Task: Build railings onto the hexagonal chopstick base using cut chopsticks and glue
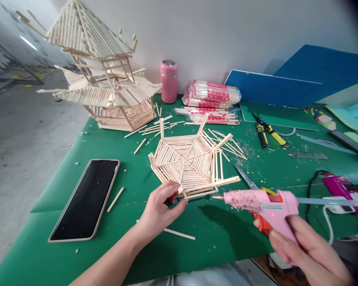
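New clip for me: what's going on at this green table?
A person's right hand holds a pink glue gun, its nozzle near the front edge of a six-sided stick base. The left hand has its fingers around the base's near corner. Behind, to the left, stands a taller stick pavilion.

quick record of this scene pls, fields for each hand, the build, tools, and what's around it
left hand: finger and thumb at the near edge of the stick base
right hand: holding the pink glue gun, nozzle toward the stick base
stick base: six-sided, with posts at its edge
behind: stick tower, pink flask, wrapped sticks
left side: phone, screen dark
right side: pliers
surface: green table
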Demonstrator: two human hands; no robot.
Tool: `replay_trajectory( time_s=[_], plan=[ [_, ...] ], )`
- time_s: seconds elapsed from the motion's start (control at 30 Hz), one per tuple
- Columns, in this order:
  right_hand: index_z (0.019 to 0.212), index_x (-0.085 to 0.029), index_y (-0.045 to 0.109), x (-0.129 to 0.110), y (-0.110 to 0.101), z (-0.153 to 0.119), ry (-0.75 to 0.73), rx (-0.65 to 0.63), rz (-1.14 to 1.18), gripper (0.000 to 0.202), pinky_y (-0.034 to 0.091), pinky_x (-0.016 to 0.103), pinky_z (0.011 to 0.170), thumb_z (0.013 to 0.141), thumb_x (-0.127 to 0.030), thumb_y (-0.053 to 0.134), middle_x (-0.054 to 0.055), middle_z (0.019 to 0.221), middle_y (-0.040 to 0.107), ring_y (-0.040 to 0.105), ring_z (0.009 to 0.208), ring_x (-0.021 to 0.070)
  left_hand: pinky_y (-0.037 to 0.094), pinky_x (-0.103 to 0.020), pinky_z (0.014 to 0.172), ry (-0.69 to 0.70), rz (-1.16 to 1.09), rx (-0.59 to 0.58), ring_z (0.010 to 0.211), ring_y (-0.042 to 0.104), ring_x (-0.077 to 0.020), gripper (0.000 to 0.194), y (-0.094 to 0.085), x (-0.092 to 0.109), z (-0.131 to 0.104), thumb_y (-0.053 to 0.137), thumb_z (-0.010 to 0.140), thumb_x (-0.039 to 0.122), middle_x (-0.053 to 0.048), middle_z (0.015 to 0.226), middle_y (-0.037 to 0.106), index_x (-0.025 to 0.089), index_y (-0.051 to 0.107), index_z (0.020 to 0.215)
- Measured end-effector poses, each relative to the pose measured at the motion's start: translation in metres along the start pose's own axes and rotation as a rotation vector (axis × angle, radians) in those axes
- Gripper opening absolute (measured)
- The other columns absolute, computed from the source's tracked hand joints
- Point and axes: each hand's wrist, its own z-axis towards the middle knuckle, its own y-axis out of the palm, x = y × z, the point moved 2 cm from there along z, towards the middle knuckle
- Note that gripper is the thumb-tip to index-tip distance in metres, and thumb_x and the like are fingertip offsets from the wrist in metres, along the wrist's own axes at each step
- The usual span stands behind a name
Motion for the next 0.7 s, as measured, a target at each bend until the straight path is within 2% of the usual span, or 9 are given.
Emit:
replay_trajectory(
  time_s=[0.13, 0.3, 0.57, 0.7],
  plan=[
    [0.098, -0.023, 0.057, 0.014, 0.005, -0.006, 0.137, -0.061, 0.096, 0.027, 0.042, 0.022, 0.044, 0.082, -0.041, 0.049, -0.002, 0.051, 0.047, 0.045, 0.046, 0.0123, 0.041, -0.022, 0.053, -0.005, 0.016, 0.003, 0.057, 0.044, -0.0095, 0.003, -0.001, 0.001, 0.001, 0.057, 0.076, 0.017, -0.005, 0.078, 0.056, 0.016, 0.057, 0.073],
    [0.11, -0.02, 0.051, 0.016, 0.006, 0.0, 0.095, -0.213, 0.113, 0.038, 0.041, 0.025, 0.048, 0.083, -0.045, 0.045, -0.002, 0.054, 0.046, 0.044, 0.049, 0.0134, 0.041, -0.022, 0.051, -0.004, 0.036, 0.012, 0.055, 0.043, -0.0093, 0.004, -0.001, 0.003, 0.002, 0.057, 0.075, 0.018, -0.004, 0.075, 0.056, 0.016, 0.057, 0.072],
    [0.096, -0.021, 0.053, 0.019, 0.004, 0.001, 0.114, -0.159, 0.206, 0.029, 0.033, 0.025, 0.047, 0.084, -0.046, 0.044, -0.003, 0.055, 0.04, 0.037, 0.051, 0.0125, 0.041, -0.022, 0.053, -0.007, 0.047, 0.0, 0.056, 0.044, -0.0096, 0.002, -0.001, 0.002, 0.002, 0.056, 0.075, 0.017, -0.003, 0.074, 0.055, 0.016, 0.058, 0.076],
    [0.094, -0.022, 0.051, 0.024, 0.003, 0.002, 0.138, -0.129, 0.282, 0.027, 0.03, 0.024, 0.046, 0.083, -0.045, 0.046, -0.004, 0.055, 0.039, 0.035, 0.052, 0.0119, 0.039, -0.021, 0.051, -0.015, 0.081, -0.003, 0.056, 0.045, -0.0099, 0.011, -0.002, 0.003, 0.001, 0.06, 0.073, 0.018, 0.0, 0.068, 0.052, 0.016, 0.059, 0.083]
  ],
)
